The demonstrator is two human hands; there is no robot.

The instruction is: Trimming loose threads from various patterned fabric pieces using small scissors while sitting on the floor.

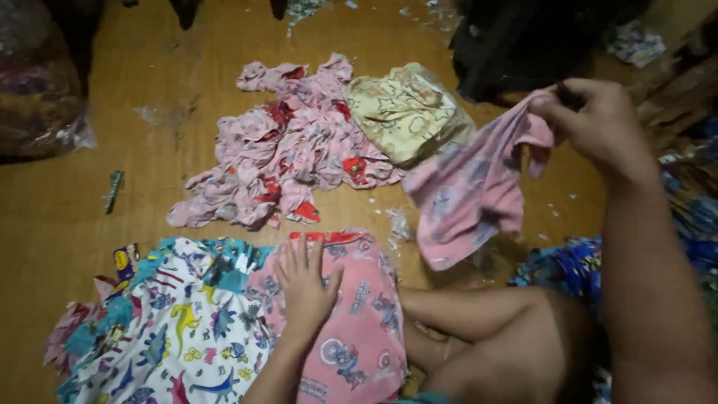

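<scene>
Pink garment (467, 198) in right hand (598, 123); four piles.

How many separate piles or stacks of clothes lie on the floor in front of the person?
4: a pink heap at the centre, a yellow bagged stack right of it, a dinosaur-print stack near left, a pink stack under the left hand. More may be hidden at the right edge.

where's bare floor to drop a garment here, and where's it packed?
Free: wooden floor left of the pink pile, and the strip above it. Crowded: the dinosaur-print pile and pink garment under the left hand; blue clothes under the right hand.
</scene>
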